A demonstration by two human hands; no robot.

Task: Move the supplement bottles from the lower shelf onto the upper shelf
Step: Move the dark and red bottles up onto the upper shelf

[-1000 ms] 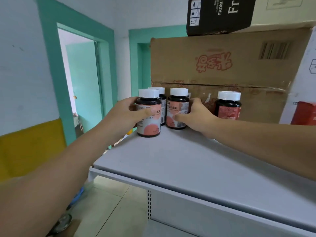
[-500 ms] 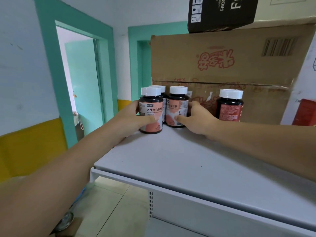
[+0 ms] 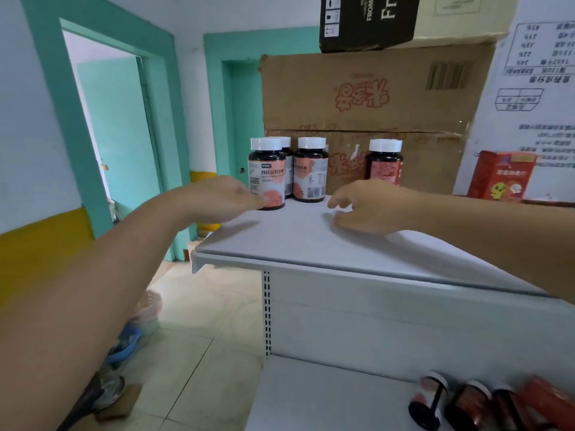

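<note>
Several dark supplement bottles with white caps stand at the back of the grey upper shelf (image 3: 311, 244): a front-left bottle (image 3: 267, 172), one behind it (image 3: 285, 144), a middle bottle (image 3: 311, 169) and a separate right bottle (image 3: 385, 161). My left hand (image 3: 224, 199) is at the front-left bottle's base, fingers loose, thumb still touching its lower label. My right hand (image 3: 367, 206) hovers over the shelf in front of the middle bottle, fingers spread and holding nothing. On the lower shelf (image 3: 311, 399), three more bottles (image 3: 429, 399) lie blurred at the right.
A large cardboard box (image 3: 373, 98) stands right behind the bottles, with a black box (image 3: 367, 20) on top. A white printed carton (image 3: 535, 88) and a red packet (image 3: 501, 175) are at the right. Bags (image 3: 140, 321) lie on the tiled floor at the left.
Both hands have let go of their bottles and drawn back toward me. The view has tilted down, so the lower shelf and its bottles now show.
</note>
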